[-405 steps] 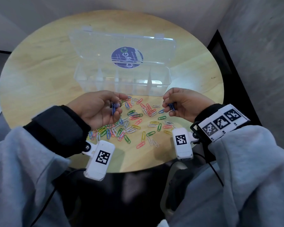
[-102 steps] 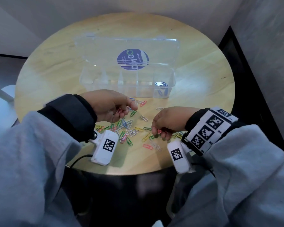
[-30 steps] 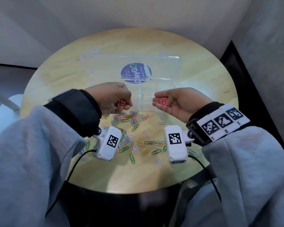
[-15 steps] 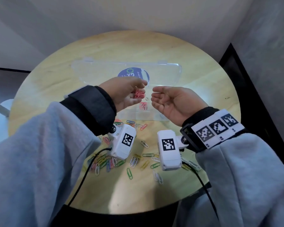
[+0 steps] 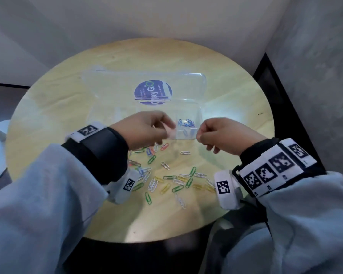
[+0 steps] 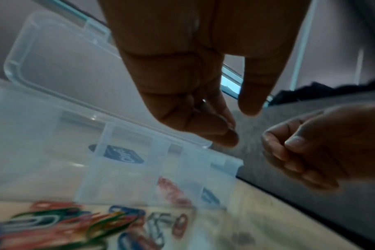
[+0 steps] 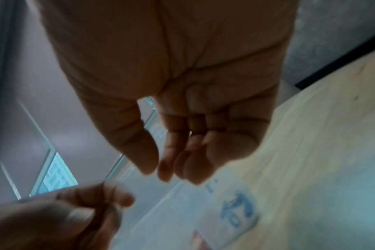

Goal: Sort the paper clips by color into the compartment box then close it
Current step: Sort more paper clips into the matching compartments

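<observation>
Change: red paper clips (image 6: 173,191) have left the L hand (image 5: 145,129); they now lie in the clear plastic compartment box (image 5: 107,115), next to the blue paper clips (image 5: 186,123) in its R-end compartment.
Hands: L hand & R hand (image 5: 224,135) both loosely curled and empty, above the box's near wall.
Box axis: long side runs L–R; lid open, tipped back toward the far side.
Loose: mixed-colour paper clips (image 5: 166,178) lie scattered nearer the person.
Surface/room: round pale wood table (image 5: 57,115), grey walls (image 5: 48,26).

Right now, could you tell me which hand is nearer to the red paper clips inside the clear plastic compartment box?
Left. The left hand hangs above the red paper clips; the right hand is beside the box's right end.
</observation>
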`<state>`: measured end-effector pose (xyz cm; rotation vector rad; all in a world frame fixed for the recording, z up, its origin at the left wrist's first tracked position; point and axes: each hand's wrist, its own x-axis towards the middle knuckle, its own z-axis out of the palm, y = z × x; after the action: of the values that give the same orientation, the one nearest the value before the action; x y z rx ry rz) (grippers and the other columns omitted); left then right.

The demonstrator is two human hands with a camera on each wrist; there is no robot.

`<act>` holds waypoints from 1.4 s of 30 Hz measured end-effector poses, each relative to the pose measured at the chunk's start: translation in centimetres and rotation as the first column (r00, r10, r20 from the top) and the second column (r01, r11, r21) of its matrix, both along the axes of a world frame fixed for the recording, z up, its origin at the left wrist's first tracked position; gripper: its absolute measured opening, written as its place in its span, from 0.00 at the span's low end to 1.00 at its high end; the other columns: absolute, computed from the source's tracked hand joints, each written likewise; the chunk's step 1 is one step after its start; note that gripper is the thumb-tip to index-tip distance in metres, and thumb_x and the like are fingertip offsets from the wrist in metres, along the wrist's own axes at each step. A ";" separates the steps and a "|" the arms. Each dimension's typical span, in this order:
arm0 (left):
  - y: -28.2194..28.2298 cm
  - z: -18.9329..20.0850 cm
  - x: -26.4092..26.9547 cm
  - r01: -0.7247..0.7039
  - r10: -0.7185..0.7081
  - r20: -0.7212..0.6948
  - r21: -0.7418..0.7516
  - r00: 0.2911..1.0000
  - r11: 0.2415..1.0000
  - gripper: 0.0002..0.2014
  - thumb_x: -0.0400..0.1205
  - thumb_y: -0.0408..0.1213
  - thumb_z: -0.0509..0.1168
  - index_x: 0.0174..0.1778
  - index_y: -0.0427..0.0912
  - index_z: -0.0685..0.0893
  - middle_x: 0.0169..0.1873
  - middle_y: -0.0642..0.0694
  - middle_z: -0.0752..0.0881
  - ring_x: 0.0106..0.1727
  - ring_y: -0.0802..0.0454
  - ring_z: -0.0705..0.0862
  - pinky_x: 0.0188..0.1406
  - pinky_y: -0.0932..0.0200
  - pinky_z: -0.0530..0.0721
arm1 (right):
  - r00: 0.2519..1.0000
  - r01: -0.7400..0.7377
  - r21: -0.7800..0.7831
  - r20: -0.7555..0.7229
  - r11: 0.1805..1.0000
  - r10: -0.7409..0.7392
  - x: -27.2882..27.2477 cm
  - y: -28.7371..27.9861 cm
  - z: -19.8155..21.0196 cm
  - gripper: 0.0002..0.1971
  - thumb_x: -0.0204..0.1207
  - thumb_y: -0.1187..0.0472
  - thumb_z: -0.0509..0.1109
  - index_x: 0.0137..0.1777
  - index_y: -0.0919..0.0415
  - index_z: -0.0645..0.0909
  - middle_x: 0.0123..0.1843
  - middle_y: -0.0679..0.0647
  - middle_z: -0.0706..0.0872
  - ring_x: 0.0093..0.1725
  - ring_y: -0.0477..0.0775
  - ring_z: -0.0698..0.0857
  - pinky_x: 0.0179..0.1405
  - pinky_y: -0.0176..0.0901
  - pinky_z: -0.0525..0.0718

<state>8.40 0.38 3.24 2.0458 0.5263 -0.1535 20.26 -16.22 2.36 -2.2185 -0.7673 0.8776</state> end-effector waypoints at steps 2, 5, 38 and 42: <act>-0.8 -0.5 -0.8 0.166 -0.130 -0.158 0.242 0.979 0.956 0.10 0.77 0.34 0.65 0.49 0.54 0.83 0.32 0.55 0.81 0.29 0.62 0.78 0.31 0.68 0.76 | 0.991 -0.089 -0.168 0.081 0.982 0.104 -0.3 -0.3 -0.3 0.04 0.75 0.60 0.67 0.43 0.59 0.81 0.33 0.50 0.82 0.33 0.50 0.79 0.38 0.42 0.81; -1.8 -1.1 -1.5 0.339 -0.181 -0.364 0.436 0.914 0.834 0.14 0.76 0.35 0.63 0.54 0.56 0.82 0.36 0.57 0.79 0.40 0.57 0.79 0.39 0.63 0.76 | 0.967 -0.160 -0.296 0.146 0.942 0.210 -1.1 0.1 -0.5 0.03 0.75 0.60 0.68 0.46 0.56 0.81 0.34 0.45 0.78 0.35 0.47 0.77 0.32 0.35 0.74; -1.9 -3.4 -1.3 0.223 -0.148 -0.312 0.220 0.939 0.950 0.09 0.70 0.33 0.68 0.27 0.47 0.76 0.24 0.53 0.81 0.27 0.55 0.77 0.31 0.63 0.75 | 0.902 -0.317 -0.416 0.145 0.852 0.407 -2.6 3.2 -2.1 0.05 0.72 0.67 0.69 0.44 0.57 0.79 0.42 0.52 0.85 0.38 0.50 0.81 0.36 0.39 0.78; -2.0 -2.9 -1.6 0.090 -0.118 -0.218 -0.132 0.969 0.987 0.12 0.76 0.23 0.65 0.38 0.47 0.80 0.27 0.49 0.80 0.30 0.54 0.79 0.31 0.64 0.76 | 0.965 -0.214 -0.288 0.083 0.933 0.248 -1.6 1.1 -0.8 0.07 0.75 0.65 0.66 0.48 0.51 0.81 0.33 0.47 0.81 0.30 0.44 0.80 0.37 0.37 0.79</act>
<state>6.84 -1.65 0.34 1.9485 0.5353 -0.4743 18.70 -15.16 1.56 -2.4782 -1.0341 1.0270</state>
